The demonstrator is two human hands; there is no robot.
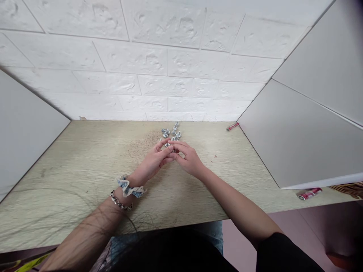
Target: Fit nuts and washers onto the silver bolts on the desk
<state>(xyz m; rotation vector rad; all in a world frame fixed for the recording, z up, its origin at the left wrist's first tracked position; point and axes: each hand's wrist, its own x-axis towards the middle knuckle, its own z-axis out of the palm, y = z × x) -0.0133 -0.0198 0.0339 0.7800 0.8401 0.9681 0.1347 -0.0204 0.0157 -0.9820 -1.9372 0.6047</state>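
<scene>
My left hand (157,160), with a scrunchie (131,187) and a chain bracelet (121,202) on its wrist, meets my right hand (187,156) over the middle of the table. The fingertips of both hands are pinched together around a small metal bolt (173,150), mostly hidden by the fingers. Just beyond them several silver bolts stand or lie in a loose group, among them one bolt (165,134) at the left, another bolt (177,123) nearest the wall and one bolt (167,144) seen close behind my fingers.
The wooden table (93,162) ends at a white brick-patterned wall (153,85). Grey-white panels rise at the left (25,128) and right (306,132). One red tube-like item (232,126) lies at the back right, another red item (310,193) near a wicker edge (347,189).
</scene>
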